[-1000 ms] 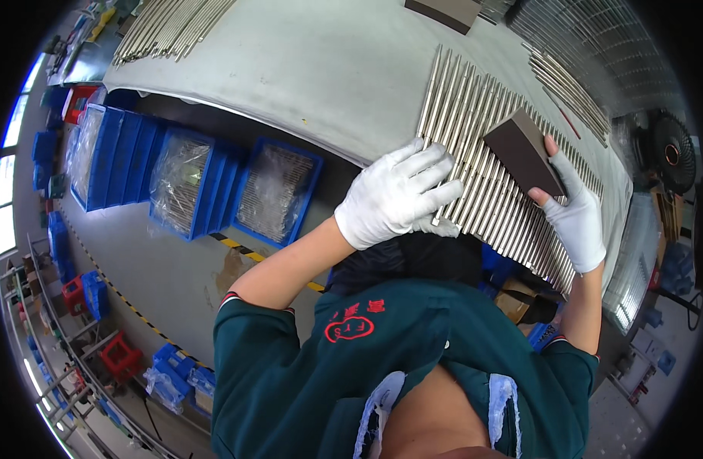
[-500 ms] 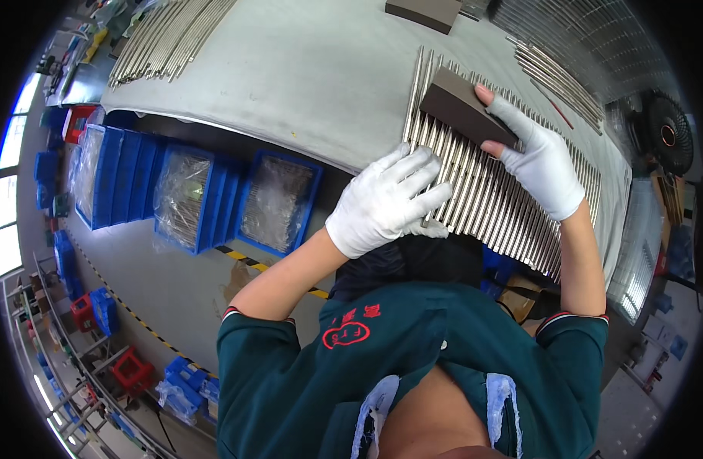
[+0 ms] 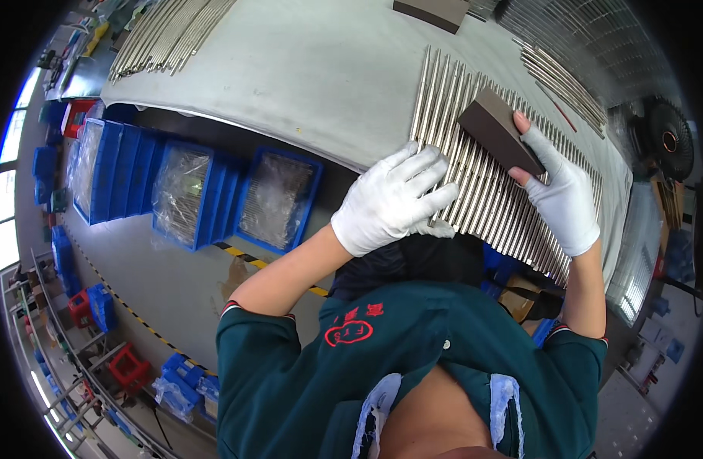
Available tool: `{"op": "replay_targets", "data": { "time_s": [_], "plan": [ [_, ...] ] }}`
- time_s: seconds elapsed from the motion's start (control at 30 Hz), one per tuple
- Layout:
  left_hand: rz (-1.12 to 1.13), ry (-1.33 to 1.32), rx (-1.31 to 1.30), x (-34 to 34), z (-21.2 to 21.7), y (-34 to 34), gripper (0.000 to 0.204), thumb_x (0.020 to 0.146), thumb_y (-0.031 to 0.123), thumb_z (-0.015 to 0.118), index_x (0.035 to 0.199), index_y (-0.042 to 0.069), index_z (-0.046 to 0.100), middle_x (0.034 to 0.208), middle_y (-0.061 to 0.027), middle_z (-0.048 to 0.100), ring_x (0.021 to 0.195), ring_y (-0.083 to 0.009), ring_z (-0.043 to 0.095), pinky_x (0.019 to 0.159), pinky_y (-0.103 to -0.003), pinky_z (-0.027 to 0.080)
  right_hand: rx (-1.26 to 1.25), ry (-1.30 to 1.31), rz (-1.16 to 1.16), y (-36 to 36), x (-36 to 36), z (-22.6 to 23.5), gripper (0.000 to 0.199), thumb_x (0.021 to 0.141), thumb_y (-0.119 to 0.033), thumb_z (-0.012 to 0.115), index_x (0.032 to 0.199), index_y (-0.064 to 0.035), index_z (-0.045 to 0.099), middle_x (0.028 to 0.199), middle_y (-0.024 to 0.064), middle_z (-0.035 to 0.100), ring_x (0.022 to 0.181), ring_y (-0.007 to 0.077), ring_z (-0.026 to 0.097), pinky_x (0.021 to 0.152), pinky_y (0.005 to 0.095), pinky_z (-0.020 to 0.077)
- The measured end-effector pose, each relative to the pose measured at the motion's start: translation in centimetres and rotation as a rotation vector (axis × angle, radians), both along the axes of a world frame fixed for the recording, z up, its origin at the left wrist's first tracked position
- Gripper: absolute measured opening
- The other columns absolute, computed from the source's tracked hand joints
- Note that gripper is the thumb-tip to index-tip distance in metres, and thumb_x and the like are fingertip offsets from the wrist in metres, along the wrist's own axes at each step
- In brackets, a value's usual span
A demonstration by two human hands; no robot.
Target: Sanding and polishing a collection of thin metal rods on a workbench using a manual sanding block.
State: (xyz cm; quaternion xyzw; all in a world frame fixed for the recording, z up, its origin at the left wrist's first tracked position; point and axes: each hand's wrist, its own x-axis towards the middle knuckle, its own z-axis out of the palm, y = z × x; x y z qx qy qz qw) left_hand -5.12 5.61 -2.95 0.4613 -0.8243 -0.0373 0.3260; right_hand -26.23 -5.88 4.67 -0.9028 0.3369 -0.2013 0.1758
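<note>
A row of thin metal rods (image 3: pixel 474 145) lies side by side on a grey table (image 3: pixel 305 76). My left hand (image 3: pixel 393 199), in a white glove, presses flat on the near ends of the rods, fingers spread. My right hand (image 3: pixel 562 191), also gloved, grips a dark brown sanding block (image 3: pixel 498 128) that rests on top of the rods near their middle.
Another brown block (image 3: pixel 432 11) lies at the table's far edge. More rod bundles (image 3: pixel 164 34) sit at far left and more rods (image 3: pixel 565 84) at far right. Blue bins (image 3: pixel 190 191) with plastic-wrapped parts stand on the floor left. A fan (image 3: pixel 669 138) is at the right.
My right hand slid the block along the rods, first up toward their far left ends, then back to the middle. My left hand stayed pressed on the rod ends.
</note>
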Motion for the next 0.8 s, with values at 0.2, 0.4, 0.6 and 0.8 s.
{"op": "replay_targets", "data": {
  "time_s": [0.2,0.4,0.6,0.8],
  "plan": [
    [-0.015,-0.051,-0.066,0.2,-0.1,-0.5,0.057,0.068,0.044,0.068,0.110,0.009,0.053,0.105,-0.0151,0.058,0.107,-0.0348,0.055,0.093,-0.047,0.046,0.081,0.055,-0.010,-0.5,1.3,0.3,0.066,0.077,-0.009,0.072,0.135,-0.0321,0.049,0.110,0.0100,0.067,0.093,0.0279,0.067,0.077,0.0350,0.0549],
    [0.007,-0.014,-0.020,0.1,0.4,-0.2,0.054,0.069,0.045,0.067,0.106,0.008,0.055,0.103,-0.0148,0.057,0.107,-0.0352,0.055,0.092,-0.047,0.046,0.196,-0.040,-0.079,-0.7,-4.0,-0.1,0.066,0.078,-0.012,0.073,0.138,-0.0248,0.048,0.124,0.0091,0.062,0.106,0.0212,0.064,0.092,0.0319,0.0505],
    [0.010,-0.068,0.058,0.1,1.2,0.0,0.060,0.067,0.048,0.068,0.110,0.008,0.053,0.107,-0.0158,0.056,0.109,-0.0362,0.053,0.095,-0.048,0.044,0.370,-0.302,-0.037,-6.5,0.2,0.2,0.076,0.080,-0.032,0.074,0.145,-0.0122,0.038,0.138,0.0092,0.049,0.122,0.0202,0.050,0.103,0.0328,0.0412],
    [-0.037,-0.082,0.137,0.9,1.5,0.0,0.070,0.066,0.052,0.071,0.118,0.008,0.052,0.115,-0.0182,0.053,0.115,-0.0397,0.049,0.099,-0.052,0.039,0.448,-0.269,0.177,-11.4,8.2,-0.5,0.076,0.082,-0.032,0.071,0.144,-0.0067,0.036,0.127,0.0112,0.056,0.113,0.0235,0.053,0.096,0.0340,0.0421]
  ]
}}
